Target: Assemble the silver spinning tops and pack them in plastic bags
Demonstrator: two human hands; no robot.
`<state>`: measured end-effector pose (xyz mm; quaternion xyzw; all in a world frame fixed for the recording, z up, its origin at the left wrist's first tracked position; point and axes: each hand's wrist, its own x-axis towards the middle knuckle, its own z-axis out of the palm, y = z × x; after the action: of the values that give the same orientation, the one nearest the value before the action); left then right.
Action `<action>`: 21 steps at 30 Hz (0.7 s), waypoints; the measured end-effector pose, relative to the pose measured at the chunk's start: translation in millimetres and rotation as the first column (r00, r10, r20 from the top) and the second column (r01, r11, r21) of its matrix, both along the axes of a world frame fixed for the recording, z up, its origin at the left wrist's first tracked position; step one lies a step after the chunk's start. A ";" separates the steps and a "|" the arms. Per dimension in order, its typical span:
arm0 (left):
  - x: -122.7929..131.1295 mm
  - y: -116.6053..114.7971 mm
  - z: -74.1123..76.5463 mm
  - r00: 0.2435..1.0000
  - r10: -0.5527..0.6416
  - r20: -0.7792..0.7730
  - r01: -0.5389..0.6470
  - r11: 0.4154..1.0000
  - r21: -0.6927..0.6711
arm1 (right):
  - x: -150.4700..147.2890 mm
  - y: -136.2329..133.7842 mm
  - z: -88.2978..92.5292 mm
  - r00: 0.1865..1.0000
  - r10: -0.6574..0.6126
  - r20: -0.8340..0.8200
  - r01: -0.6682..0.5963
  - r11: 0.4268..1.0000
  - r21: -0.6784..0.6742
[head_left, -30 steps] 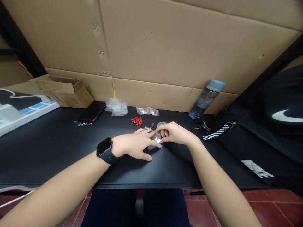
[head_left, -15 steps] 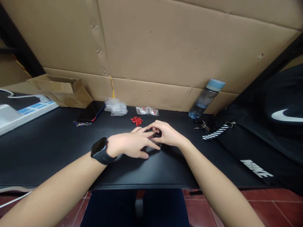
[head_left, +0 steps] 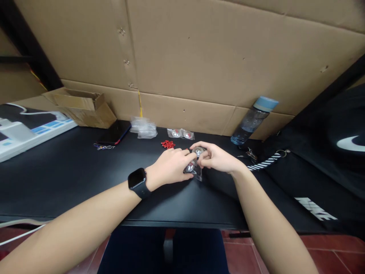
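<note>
Both of my hands meet over the middle of the black desk (head_left: 71, 179). My left hand (head_left: 169, 167), with a black smartwatch (head_left: 137, 181) on the wrist, has its fingers curled around a small clear plastic packet (head_left: 194, 168) holding a round piece with a red dot. My right hand (head_left: 215, 158) pinches the same packet from the right. A round silvery disc (head_left: 198, 151) lies just behind the fingertips. A bunch of red clips (head_left: 168, 144) sits a little further back.
At the back stand a cardboard wall (head_left: 199, 57), a small open cardboard box (head_left: 82, 106), a phone (head_left: 114, 133), clear bags (head_left: 142, 128), another packet pair (head_left: 181, 133) and a blue-capped water bottle (head_left: 252, 120). A black bag (head_left: 322, 163) with striped strap and keys lies right; a white device (head_left: 25, 127) left.
Both hands lifted and shifted slightly toward the back of the desk. The left hand's fingers, spread flat before, have curled onto the packet, which the right hand now pinches too.
</note>
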<state>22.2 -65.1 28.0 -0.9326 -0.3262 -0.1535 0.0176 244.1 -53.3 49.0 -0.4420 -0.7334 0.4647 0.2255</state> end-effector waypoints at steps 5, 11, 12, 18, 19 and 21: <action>-1.5 6.1 1.7 0.973 0.002 0.232 0.006 0.999 -0.034 | -3.7 1.0 2.6 0.920 -0.233 -0.315 0.211 0.972 -0.104; -4.0 22.2 -7.4 0.872 0.046 0.488 0.048 0.983 -0.178 | -6.4 5.5 -1.0 0.859 -0.256 -0.443 0.239 0.966 -0.095; -5.1 24.4 -7.8 0.858 0.049 0.511 0.056 0.980 -0.189 | -4.7 6.4 -0.7 0.882 -0.237 -0.408 0.243 0.969 -0.039; -13.7 31.8 -1.9 0.802 0.117 0.586 0.038 0.969 -0.246 | 8.1 12.2 -4.7 0.997 -0.076 0.003 0.071 0.948 0.312; -14.6 33.0 -1.5 0.788 0.122 0.603 0.058 0.961 -0.270 | 8.5 13.3 -7.0 0.997 -0.070 0.038 0.053 0.939 0.339; -16.3 36.2 -2.1 0.759 0.125 0.639 0.130 0.933 -0.337 | 7.6 15.6 -11.7 0.997 -0.059 0.058 0.034 0.927 0.374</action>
<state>5.9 -28.9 25.8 -0.8080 -0.3329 -0.4052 -0.2685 251.7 -37.7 37.3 -0.4238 -0.8049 0.2961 0.2913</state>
